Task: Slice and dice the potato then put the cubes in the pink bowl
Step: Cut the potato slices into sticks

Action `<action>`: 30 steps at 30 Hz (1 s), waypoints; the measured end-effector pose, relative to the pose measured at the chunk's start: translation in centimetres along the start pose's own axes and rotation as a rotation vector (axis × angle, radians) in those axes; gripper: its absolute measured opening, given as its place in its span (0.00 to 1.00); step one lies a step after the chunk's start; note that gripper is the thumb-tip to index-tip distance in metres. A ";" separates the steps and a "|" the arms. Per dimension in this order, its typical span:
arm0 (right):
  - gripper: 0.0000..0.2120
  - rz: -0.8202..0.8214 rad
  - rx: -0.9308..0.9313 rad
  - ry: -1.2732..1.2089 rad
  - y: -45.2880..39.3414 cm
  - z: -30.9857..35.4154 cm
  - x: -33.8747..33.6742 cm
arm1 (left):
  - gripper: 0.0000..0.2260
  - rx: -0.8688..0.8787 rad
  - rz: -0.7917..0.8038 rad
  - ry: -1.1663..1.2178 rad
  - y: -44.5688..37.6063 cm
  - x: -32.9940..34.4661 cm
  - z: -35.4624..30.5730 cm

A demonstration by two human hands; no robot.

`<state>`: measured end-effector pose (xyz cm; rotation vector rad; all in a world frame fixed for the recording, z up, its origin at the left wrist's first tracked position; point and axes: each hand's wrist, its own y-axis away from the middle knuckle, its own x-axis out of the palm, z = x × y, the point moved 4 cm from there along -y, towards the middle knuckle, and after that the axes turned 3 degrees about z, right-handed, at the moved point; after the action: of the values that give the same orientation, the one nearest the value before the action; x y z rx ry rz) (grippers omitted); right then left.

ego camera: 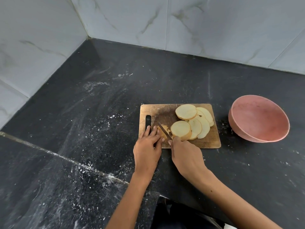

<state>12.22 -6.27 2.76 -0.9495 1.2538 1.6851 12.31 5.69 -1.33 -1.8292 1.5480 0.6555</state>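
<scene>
A wooden cutting board lies on the black counter. Several round potato slices overlap on its right half. At the board's near left, my left hand presses flat on a small potato piece, fingertips reaching the board's handle slot. My right hand grips a knife whose blade angles up-left into that piece. The pink bowl stands empty to the right of the board.
The black stone counter carries white specks and smears. Marbled tile walls close off the back and left. A raised counter ledge runs across the near left.
</scene>
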 end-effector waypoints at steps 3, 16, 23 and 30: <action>0.11 0.017 0.012 0.029 -0.2 0.4 0.1 | 0.11 0.017 -0.003 -0.050 -0.1 0.0 -0.3; 0.08 0.151 0.078 0.008 0.2 0.2 1.0 | 0.09 0.005 0.025 -0.127 -0.4 0.3 -0.5; 0.09 0.180 0.078 0.021 0.1 0.2 1.5 | 0.08 -0.024 0.016 -0.124 -0.3 -0.2 -0.4; 0.09 0.160 0.094 0.022 -0.3 0.2 1.4 | 0.08 0.016 0.013 -0.150 -0.3 0.0 -0.7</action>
<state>11.91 -5.81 1.49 -0.8322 1.4427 1.7247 12.58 5.21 -0.81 -1.7183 1.4640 0.7658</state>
